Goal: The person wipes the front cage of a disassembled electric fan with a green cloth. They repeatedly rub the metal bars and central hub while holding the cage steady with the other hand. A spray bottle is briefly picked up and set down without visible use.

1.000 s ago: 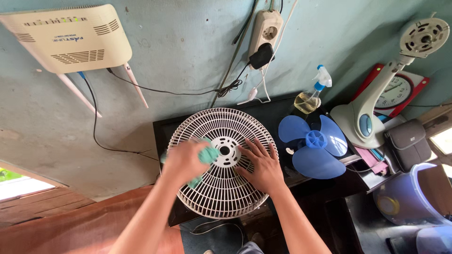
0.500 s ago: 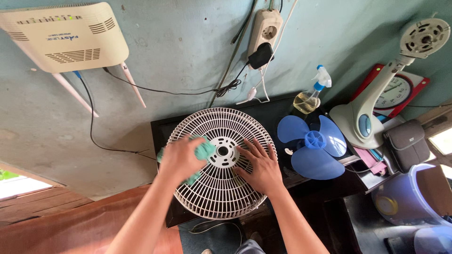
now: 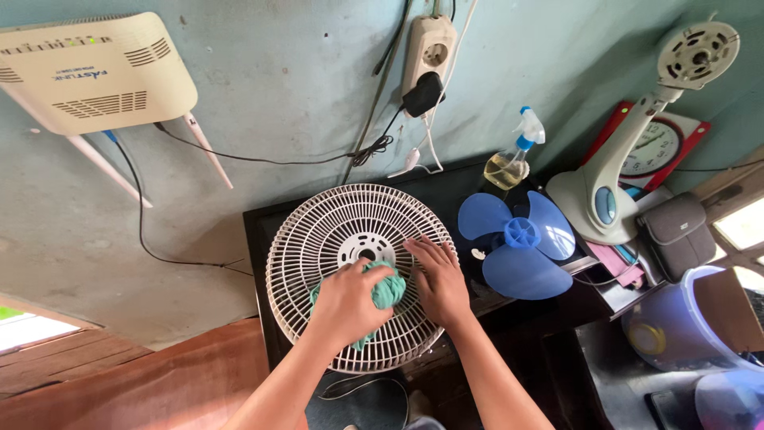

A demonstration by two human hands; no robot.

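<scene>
- The left hand (image 3: 348,302) is bunched around a crumpled green cloth (image 3: 388,291), soft and wrinkled, pressed onto the lower half of the grille
- The right hand (image 3: 439,284) lies flat with fingers spread on the grille, just beside the cloth
- The white fan grille (image 3: 318,239) is a round cage of thin plastic ribs fanning out from a pierced hub; it lies on a glossy black table (image 3: 263,231), its near rim reaching the table's front edge
- Bare dark tabletop shows left of the grille and behind it, up to the wall
- Right of the grille, close but apart, lies a smooth blue fan blade (image 3: 516,243) with three rounded lobes
- Beyond it stands a clear spray bottle (image 3: 509,163) of yellowish liquid, beside a white fan stand (image 3: 609,195) with a curved neck
- On the rough teal wall hang a white router (image 3: 91,72) and a power strip (image 3: 427,52) with dangling cords
</scene>
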